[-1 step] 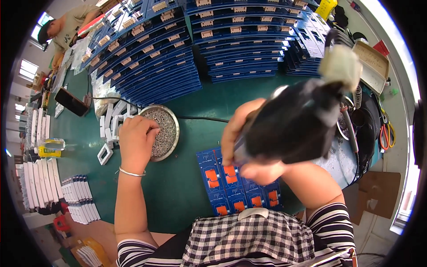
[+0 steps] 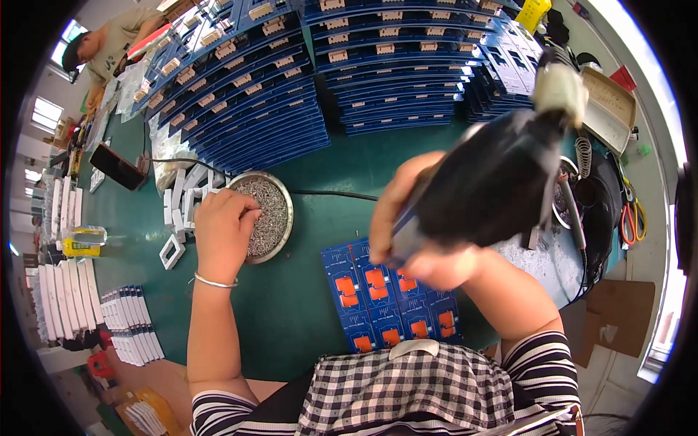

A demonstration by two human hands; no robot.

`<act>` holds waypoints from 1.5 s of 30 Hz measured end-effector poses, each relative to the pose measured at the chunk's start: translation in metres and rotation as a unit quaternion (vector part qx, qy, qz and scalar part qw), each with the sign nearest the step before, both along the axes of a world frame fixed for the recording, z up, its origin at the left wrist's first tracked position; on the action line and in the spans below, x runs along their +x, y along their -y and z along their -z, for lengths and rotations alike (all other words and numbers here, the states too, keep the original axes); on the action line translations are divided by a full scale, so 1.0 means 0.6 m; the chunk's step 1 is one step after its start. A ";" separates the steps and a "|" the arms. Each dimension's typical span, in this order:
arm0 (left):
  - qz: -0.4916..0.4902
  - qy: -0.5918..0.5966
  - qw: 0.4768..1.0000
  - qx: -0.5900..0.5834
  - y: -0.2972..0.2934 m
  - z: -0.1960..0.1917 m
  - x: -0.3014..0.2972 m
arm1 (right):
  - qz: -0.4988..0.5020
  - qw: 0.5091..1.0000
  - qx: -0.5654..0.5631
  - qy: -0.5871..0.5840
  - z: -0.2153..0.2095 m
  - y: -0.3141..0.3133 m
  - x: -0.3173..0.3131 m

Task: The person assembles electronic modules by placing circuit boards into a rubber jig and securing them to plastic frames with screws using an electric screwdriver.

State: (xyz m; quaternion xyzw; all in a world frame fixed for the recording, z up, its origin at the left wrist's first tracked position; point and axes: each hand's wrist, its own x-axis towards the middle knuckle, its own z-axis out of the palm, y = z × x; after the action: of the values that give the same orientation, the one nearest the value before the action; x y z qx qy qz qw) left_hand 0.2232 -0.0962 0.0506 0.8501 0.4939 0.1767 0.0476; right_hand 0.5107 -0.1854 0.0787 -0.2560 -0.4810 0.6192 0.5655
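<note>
Left hand [image 2: 224, 229]: at 9 o'clock from the view's centre, fingers curled and thumb near the index at the small metal parts [image 2: 270, 218]; whether one is pinched, I cannot tell.
Dish [image 2: 291, 218]: also at 9 o'clock, just beside that hand; a wrist leaning on its rim could tip it and scatter the contents.
Right hand [image 2: 445, 267]: at 4 o'clock, closed around the dark tool [image 2: 480, 189] (blurred, its lower end hidden).
Dark tool: between 2 and 3 o'clock, bulky; a loose grip or a top-heavy swing could bring it down hard and scratch the board.
Blue panel [image 2: 396, 309]: on the table at 5 o'clock, partly below the right hand; with neither hand seen pressing it flat, a sideways push could make it skid.
Black cable [image 2: 334, 194]: runs from the dish towards 2 o'clock; a snag could jolt whatever it touches.
</note>
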 end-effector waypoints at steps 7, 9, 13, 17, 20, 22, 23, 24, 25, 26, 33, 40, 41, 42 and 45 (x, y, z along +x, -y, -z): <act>-0.037 0.080 0.996 -0.022 0.013 -0.014 -0.006 | 0.190 0.969 0.103 -0.120 -0.010 0.018 0.048; 0.027 0.116 0.992 -0.048 0.036 -0.029 0.041 | 0.201 0.967 0.108 -0.109 -0.011 0.027 0.064; 0.231 0.125 0.961 -0.089 0.100 -0.023 0.144 | 0.201 0.967 0.114 -0.103 -0.015 0.047 0.062; 0.262 0.090 0.957 -0.086 0.116 0.010 0.175 | 0.176 0.975 0.096 -0.094 -0.012 0.054 0.050; 0.279 0.070 0.954 -0.085 0.112 0.007 0.183 | 0.164 0.977 0.096 -0.093 -0.008 0.052 0.054; 0.290 0.059 0.951 -0.092 0.108 0.006 0.181 | 0.148 0.969 0.129 -0.149 -0.001 0.043 0.052; 0.299 0.050 0.948 -0.097 0.106 0.006 0.181 | 0.166 0.967 0.111 -0.157 -0.004 0.044 0.046; 0.299 0.049 0.948 -0.097 0.105 0.005 0.182 | 0.167 0.967 0.111 -0.157 -0.004 0.045 0.048; 0.305 0.040 0.946 -0.097 0.104 0.002 0.184 | 0.153 0.975 0.109 -0.122 -0.004 0.046 0.052; 0.311 0.031 0.945 -0.097 0.102 -0.002 0.185 | 0.139 0.981 0.106 -0.086 -0.004 0.047 0.053; 0.329 -0.066 0.936 -0.107 0.092 -0.029 0.200 | 0.119 0.989 0.078 0.035 -0.047 0.059 0.059; 0.316 -0.035 0.942 -0.106 0.096 -0.007 0.198 | 0.083 0.984 0.104 0.118 -0.052 0.055 0.061; 0.308 -0.006 0.946 -0.098 0.098 0.003 0.193 | 0.082 0.984 0.104 0.118 -0.050 0.054 0.061; 0.307 -0.006 0.946 -0.099 0.100 0.013 0.187 | 0.083 0.986 0.090 0.116 -0.048 0.054 0.059; 0.318 0.089 0.942 -0.065 0.105 0.032 0.178 | 0.070 0.988 0.089 0.107 -0.041 0.044 0.054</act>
State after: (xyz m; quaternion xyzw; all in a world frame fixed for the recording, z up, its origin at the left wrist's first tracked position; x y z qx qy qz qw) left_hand 0.3301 -0.1594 0.0311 0.9387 0.2020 0.1945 0.2005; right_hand 0.5433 -0.2119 0.1035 -0.3019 -0.5728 0.5020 0.5734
